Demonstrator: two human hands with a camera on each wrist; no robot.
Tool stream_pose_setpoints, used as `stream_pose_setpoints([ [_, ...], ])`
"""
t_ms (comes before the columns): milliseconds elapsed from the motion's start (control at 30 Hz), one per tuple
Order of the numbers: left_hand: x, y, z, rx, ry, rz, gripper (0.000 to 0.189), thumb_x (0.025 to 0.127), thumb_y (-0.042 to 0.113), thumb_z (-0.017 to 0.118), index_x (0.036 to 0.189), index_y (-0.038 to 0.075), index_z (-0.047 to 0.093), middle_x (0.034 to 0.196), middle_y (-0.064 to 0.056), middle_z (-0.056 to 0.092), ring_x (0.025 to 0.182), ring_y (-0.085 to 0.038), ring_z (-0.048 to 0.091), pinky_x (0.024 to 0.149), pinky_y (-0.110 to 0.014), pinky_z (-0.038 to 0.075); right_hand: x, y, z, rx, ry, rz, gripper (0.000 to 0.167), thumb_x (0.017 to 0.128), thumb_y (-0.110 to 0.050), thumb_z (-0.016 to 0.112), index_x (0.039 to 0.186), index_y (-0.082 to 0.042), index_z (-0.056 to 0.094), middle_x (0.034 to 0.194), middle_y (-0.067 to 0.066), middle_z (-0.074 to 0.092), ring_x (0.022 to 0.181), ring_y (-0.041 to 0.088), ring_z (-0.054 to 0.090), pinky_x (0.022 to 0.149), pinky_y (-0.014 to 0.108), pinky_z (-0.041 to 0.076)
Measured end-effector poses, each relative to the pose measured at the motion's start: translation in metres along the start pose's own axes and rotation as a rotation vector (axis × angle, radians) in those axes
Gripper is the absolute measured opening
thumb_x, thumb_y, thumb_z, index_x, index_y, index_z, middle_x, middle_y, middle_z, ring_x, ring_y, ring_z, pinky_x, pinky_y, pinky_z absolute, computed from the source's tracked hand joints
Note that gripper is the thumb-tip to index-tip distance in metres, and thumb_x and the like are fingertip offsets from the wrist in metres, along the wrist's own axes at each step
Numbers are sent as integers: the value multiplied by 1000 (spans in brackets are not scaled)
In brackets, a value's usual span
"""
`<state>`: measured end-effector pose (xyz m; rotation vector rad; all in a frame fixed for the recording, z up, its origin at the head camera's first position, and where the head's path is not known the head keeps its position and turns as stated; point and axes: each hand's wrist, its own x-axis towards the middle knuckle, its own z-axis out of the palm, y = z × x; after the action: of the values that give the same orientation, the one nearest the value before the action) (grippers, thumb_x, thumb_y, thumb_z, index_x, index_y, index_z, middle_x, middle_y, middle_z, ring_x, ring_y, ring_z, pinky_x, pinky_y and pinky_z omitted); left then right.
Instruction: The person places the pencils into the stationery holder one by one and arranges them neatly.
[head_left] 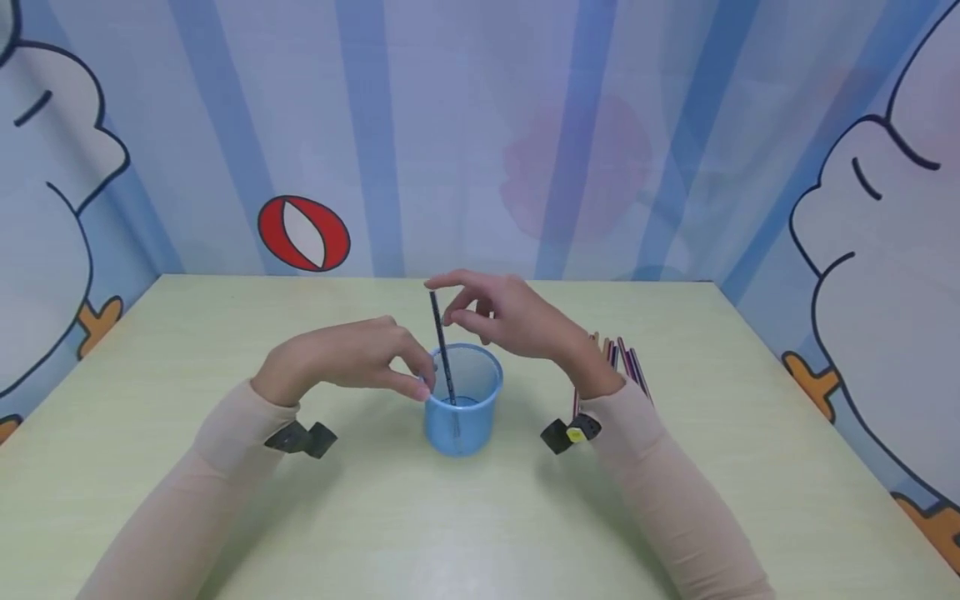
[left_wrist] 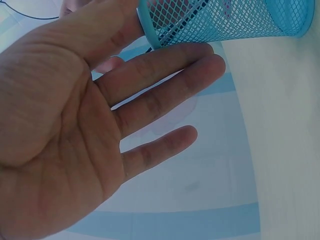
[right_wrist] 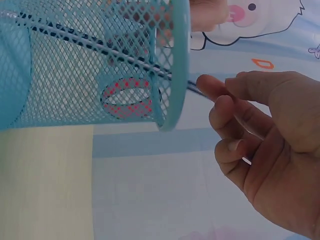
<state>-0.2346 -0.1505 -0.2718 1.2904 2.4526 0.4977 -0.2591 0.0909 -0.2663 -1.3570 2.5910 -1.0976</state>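
A light-blue mesh pen holder (head_left: 459, 429) stands upright on the table. My left hand (head_left: 352, 354) pinches the left part of its rim between thumb and index finger. In the left wrist view, the other fingers (left_wrist: 150, 105) extend beside the mesh. A dark patterned pencil (head_left: 442, 346) leans inside the holder, its upper part sticking out above the rim. Over it, my right hand (head_left: 506, 312) has its index fingertip at the pencil's top end. The remaining right fingers (right_wrist: 230, 150) are loosely bent beside the pencil. Through the mesh, the pencil's lower end shows near the holder's bottom.
Several more pencils (head_left: 636, 371) lie on the pale yellow table (head_left: 360, 525), partly hidden behind the right forearm. A printed cloth backdrop (head_left: 465, 150) with blue stripes rises along the table's back and sides.
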Motion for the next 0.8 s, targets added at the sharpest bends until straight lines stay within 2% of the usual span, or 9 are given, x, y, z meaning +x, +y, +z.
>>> stream_pose_setpoints([
  [100,0,-1,0,3,0,1,21,94,28,72,113,19,76,106,11,73,106,-13,67,92,-37,53,-2,3,-6,-7,14,38,40,102,-14,58,141,-23,54,105,-1,72,64,19,61,62,35,53],
  [233,0,0,1,5,-6,3,21,94,28,72,112,18,76,105,11,72,105,-12,67,93,-37,53,-10,12,-20,-16,82,112,34,102,-14,57,136,-22,58,102,-2,71,66,19,60,63,35,52],
  [367,-1,2,1,14,-14,-18,22,94,28,72,112,16,76,106,11,72,105,-12,67,93,-37,53,-20,24,-39,-16,159,179,31,102,-13,56,132,-21,61,100,0,70,67,22,59,61,36,49],
  [467,-2,3,1,20,-17,-31,22,94,28,72,112,17,76,106,11,72,106,-12,66,93,-36,53,-29,37,-52,-33,182,247,30,102,-14,57,131,-21,61,102,2,70,68,24,58,61,36,46],
  [633,-2,3,1,16,-17,-38,21,94,29,72,112,18,76,105,12,71,106,-12,66,93,-37,53,-43,66,-68,-59,138,373,31,102,-15,58,133,-16,60,111,9,68,73,27,59,68,40,49],
  [800,-1,3,1,8,-10,-48,20,94,27,72,111,18,76,105,12,72,106,-13,66,93,-38,53,-55,92,-76,-121,28,508,35,102,-12,56,138,-10,56,120,18,64,81,29,62,74,46,51],
])
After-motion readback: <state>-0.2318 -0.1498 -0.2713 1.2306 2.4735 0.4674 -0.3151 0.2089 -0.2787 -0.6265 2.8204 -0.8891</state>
